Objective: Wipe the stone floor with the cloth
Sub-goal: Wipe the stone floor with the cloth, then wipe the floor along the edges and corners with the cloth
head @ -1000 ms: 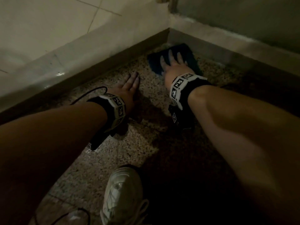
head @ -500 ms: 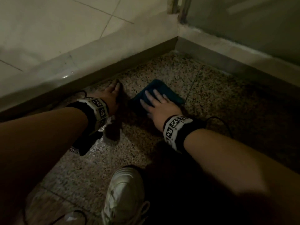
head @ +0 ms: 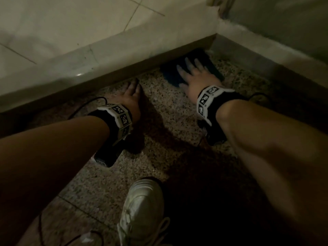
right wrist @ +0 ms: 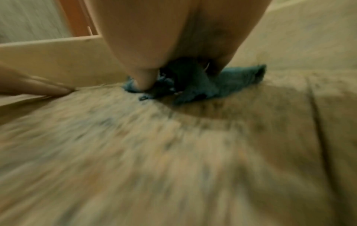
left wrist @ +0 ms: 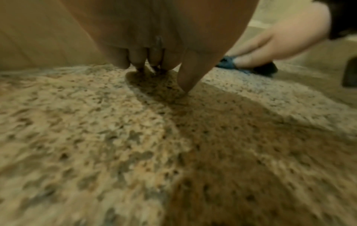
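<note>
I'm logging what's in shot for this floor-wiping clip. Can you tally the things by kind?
Hands: 2, left hand flat on the stone floor, right hand pressing the cloth
Blue cloth: 1
Wrist bands: 2
White shoe: 1
Total: 6

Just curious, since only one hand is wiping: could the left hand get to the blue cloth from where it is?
Probably yes. The left hand rests flat on bare stone floor beside the cloth, with nothing between them.
</note>
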Motion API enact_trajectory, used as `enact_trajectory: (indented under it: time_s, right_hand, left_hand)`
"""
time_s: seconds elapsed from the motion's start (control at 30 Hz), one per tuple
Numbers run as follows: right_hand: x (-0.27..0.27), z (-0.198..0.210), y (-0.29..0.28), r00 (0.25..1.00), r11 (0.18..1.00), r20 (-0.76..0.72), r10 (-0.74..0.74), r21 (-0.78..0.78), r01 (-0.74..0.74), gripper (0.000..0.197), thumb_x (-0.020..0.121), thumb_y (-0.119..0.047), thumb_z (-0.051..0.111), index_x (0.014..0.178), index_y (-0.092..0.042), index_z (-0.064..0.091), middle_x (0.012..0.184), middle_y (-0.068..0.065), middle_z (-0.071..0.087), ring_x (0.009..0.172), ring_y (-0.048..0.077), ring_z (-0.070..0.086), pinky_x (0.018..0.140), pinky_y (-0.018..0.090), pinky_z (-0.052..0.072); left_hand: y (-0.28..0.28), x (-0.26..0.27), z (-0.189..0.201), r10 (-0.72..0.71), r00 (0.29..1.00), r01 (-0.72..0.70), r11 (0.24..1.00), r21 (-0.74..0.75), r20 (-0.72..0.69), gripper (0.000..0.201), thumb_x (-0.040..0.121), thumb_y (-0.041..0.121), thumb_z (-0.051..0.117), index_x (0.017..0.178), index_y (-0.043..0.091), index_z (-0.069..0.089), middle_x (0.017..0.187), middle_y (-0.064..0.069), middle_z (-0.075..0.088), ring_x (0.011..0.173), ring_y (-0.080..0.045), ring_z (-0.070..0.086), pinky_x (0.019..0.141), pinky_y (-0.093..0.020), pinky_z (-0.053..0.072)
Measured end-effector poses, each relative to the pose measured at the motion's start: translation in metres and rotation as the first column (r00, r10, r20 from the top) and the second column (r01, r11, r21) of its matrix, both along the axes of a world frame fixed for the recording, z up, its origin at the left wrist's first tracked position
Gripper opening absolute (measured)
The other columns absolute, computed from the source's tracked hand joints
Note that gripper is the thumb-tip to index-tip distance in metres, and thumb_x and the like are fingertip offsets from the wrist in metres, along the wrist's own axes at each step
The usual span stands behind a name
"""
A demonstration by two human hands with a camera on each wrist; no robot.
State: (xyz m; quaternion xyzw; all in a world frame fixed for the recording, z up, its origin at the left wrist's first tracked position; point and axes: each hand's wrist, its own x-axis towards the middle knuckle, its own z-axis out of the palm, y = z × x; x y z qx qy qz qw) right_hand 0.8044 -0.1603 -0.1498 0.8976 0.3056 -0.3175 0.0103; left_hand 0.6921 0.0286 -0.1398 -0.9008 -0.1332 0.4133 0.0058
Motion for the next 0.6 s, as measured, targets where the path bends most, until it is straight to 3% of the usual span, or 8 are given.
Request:
enact_trajectory:
  time_s: [0.07,0.23,0.33,0.4,0.47,0.6]
  right_hand:
    - [-0.008,-0.004,-0.004,0.999,1.000,0.034,0.008,0.028,-0.009,0.063,0.102,-0.042,0.032,0.153,-0.028,-0.003,0.159,0.002,-0.013,0.146,0.026,-0.008,0.118,0.038,0.003]
    - [-0.012,0.005,-0.020,0.995,0.998,-0.101,0.015,-0.060,-0.021,0.070,0.100,0.000,0.034,0.152,-0.025,-0.004,0.159,0.002,-0.015,0.147,0.024,-0.008,0.118,0.035,0.008]
    - [-0.028,0.011,-0.043,0.976,0.996,-0.203,-0.083,-0.047,0.075,0.074,0.096,0.012,0.035,0.153,-0.022,0.002,0.159,0.002,-0.011,0.147,0.026,-0.004,0.119,0.036,0.011]
    - [-0.033,0.029,-0.058,0.935,0.970,-0.271,-0.228,0.025,0.244,0.061,0.100,0.004,0.037,0.152,-0.018,0.015,0.160,0.004,0.005,0.146,0.027,0.010,0.115,0.033,0.018]
    - [-0.031,0.060,-0.069,0.893,0.914,-0.253,-0.373,0.065,0.400,0.045,0.104,-0.015,0.035,0.149,-0.015,0.028,0.155,0.006,0.027,0.138,0.027,0.032,0.105,0.030,0.030]
    - [-0.008,0.123,-0.090,0.810,0.794,-0.241,-0.535,0.183,0.579,0.044,0.103,-0.025,0.039,0.144,-0.010,0.037,0.147,0.010,0.041,0.132,0.030,0.041,0.106,0.035,0.033]
  left_hand:
    - [0.002,0.001,0.000,0.021,0.999,-0.020,0.999,-0.026,0.025,0.080,0.093,0.019,0.047,0.152,0.021,-0.008,0.156,0.005,-0.023,0.146,-0.018,-0.012,0.117,-0.048,0.017]
    - [-0.005,0.007,0.012,-0.024,0.999,0.025,1.000,-0.006,0.045,0.072,0.097,0.022,0.042,0.152,0.022,-0.004,0.158,0.004,-0.018,0.146,-0.017,-0.010,0.116,-0.038,0.014]
    - [-0.017,0.013,0.024,-0.085,0.995,0.086,0.996,-0.010,0.045,0.069,0.099,0.022,0.038,0.152,0.023,-0.005,0.158,0.003,-0.018,0.146,-0.018,-0.010,0.116,-0.038,0.015]
    - [-0.026,0.016,0.031,-0.137,0.989,0.138,0.990,-0.020,0.052,0.068,0.100,0.026,0.036,0.153,0.023,-0.006,0.158,0.002,-0.017,0.146,-0.019,-0.009,0.116,-0.038,0.020]
    - [-0.040,0.021,0.044,-0.148,0.987,0.152,0.986,-0.064,0.056,0.065,0.100,0.028,0.036,0.153,0.022,-0.003,0.159,0.001,-0.014,0.147,-0.020,-0.006,0.116,-0.039,0.022]
    - [-0.075,0.040,0.096,-0.131,0.985,0.151,0.970,-0.189,0.115,0.058,0.102,0.034,0.035,0.153,0.018,0.011,0.160,-0.001,0.006,0.145,-0.021,0.017,0.114,-0.034,0.023]
